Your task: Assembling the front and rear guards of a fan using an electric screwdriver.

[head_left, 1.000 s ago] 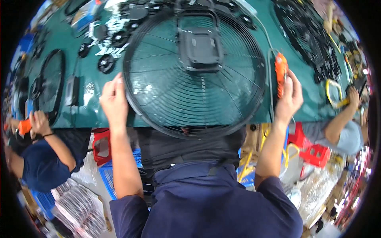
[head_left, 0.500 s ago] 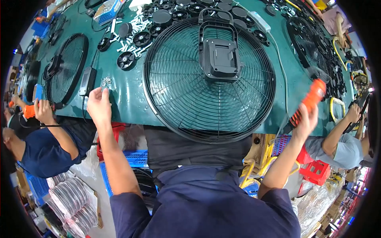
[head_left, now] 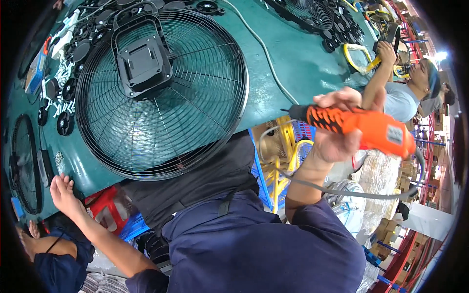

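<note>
Fingers [head_left: 343,96] of right hand [head_left: 333,144] wrapped around an orange-and-black corded electric screwdriver [head_left: 373,128], held right of a large round black-wire fan guard [head_left: 168,105], dark tip toward it. Left hand [head_left: 65,193] left of the guard, half curled; impossible to tell whether gripping anything small. Near those fingertips, also left of the guard, tiny silvery screws [head_left: 58,157]. On the guard, square black plastic housing [head_left: 144,64]. Right of the guard, thin grey cable [head_left: 261,46]. Beneath, green tabletop [head_left: 264,90].

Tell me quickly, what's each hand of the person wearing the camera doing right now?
Left hand: fingers curled; whether it holds anything small cannot be told.
Right hand: closed around an orange-and-black power screwdriver.
</note>
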A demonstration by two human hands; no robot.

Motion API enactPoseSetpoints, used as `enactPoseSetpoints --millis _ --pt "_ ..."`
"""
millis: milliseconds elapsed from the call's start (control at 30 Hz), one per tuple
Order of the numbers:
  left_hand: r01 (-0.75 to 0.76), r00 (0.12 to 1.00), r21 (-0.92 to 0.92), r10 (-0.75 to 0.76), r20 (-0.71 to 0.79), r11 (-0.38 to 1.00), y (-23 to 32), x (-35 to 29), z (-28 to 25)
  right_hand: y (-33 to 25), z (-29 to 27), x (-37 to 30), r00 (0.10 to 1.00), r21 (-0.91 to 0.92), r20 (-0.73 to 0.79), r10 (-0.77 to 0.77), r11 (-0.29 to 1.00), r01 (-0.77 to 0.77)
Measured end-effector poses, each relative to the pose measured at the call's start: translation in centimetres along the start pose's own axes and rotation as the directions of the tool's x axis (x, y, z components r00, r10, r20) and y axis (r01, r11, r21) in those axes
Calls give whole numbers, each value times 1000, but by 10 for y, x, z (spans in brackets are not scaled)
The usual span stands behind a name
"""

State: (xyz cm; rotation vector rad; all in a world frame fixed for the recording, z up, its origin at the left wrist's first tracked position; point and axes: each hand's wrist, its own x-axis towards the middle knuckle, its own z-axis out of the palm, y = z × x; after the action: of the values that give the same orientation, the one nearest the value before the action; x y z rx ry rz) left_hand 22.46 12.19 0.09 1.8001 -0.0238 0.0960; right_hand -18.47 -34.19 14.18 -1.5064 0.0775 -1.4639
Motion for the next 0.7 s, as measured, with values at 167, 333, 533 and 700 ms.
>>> enactPoseSetpoints --millis 167,333,533,700 --pt "73 995 -234 -55 84 970 49 -86 15 33 -7 -24 982 -61 45 185 981 -182" --pt "244 843 -348 -21 538 905 103 -177 61 0 8 -15 964 209 171 205 948 -239" --pt "711 383 -183 -156 910 679 119 -245 115 -26 41 -3 882 602 467 64 707 -371" --pt "895 231 -131 -193 953 427 115 -261 132 -11 80 -18 778 612 613 137 540 -577"
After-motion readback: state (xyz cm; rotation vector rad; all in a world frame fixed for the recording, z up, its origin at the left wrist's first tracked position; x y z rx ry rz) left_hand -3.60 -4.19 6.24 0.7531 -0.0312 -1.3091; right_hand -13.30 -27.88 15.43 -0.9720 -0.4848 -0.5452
